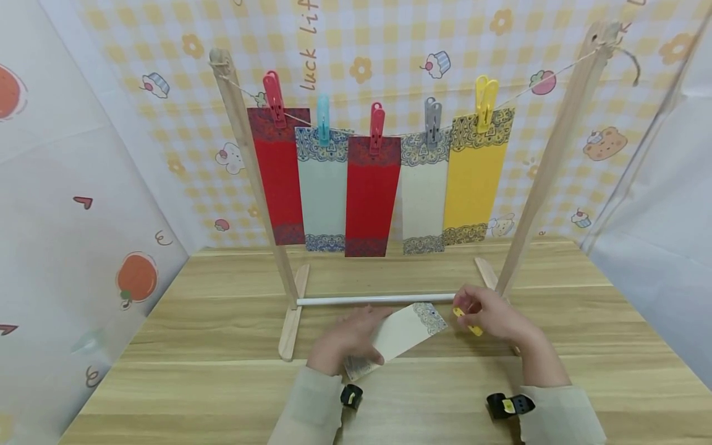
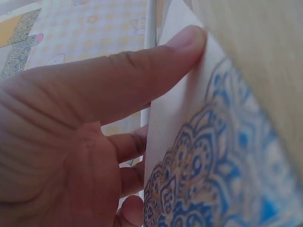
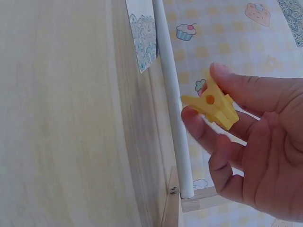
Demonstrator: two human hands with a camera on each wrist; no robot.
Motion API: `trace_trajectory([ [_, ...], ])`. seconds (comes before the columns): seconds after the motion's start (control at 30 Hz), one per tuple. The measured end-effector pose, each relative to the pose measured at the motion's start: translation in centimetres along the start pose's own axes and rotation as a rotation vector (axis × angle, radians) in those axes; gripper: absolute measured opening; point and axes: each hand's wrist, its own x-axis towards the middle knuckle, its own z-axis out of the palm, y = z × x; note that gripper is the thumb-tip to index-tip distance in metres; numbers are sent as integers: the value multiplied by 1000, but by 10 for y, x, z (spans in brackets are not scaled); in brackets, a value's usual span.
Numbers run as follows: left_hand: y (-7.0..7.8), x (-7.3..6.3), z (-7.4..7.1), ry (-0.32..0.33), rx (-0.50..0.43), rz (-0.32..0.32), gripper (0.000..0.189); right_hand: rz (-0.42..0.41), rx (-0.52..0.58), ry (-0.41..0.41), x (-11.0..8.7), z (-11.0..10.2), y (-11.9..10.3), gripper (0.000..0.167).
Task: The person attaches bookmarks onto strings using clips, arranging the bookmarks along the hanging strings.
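Observation:
My left hand (image 1: 356, 337) holds a cream card (image 1: 402, 332) with patterned ends, low over the table. In the left wrist view the thumb presses on the card's face (image 2: 165, 118) near its blue lace print, with the other fingers behind it. My right hand (image 1: 489, 312) pinches a yellow clothespin (image 3: 213, 104) between thumb and fingers, just right of the card. Above both hands, a string carries a red card (image 1: 280, 179), a pale blue card (image 1: 324, 191), another red card (image 1: 371, 201), a cream card (image 1: 424, 201) and a yellow card (image 1: 475, 185), each under a clothespin.
Two wooden posts (image 1: 250, 161) hold the string, standing on flat wooden feet (image 1: 290, 330). A white rod (image 1: 372, 300) joins them low down, just behind the hands. The wooden table (image 1: 222, 383) runs back to a checked cloth backdrop (image 1: 356, 37).

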Motion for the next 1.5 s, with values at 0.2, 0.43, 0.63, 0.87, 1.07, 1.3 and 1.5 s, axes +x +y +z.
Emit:
trace_trajectory([
  [0.2, -1, 2, -2, -16, -12, 42, 77, -16, 106, 9, 0, -5, -1, 39],
  [0.43, -2, 3, -1, -19, -68, 92, 64, 5, 150, 1, -2, -9, -1, 54],
  [0.63, -1, 5, 1, -19, -66, 107, 64, 2, 93, 16, -2, -12, -2, 49],
  [0.87, 3, 5, 3, -20, -44, 104, 65, 0, 73, 41, -4, -16, -3, 41],
  [1.07, 6, 3, 3, -13, -69, 81, 65, -8, 78, 58, -6, -17, -1, 41],
  [1.3, 6, 5, 2, 3, -80, 97, 60, -24, 115, 101, -5, -20, -5, 42],
  [1.5, 8, 6, 2, 8, -87, 110, 49, -13, 113, 140, -7, -23, -8, 45],
])
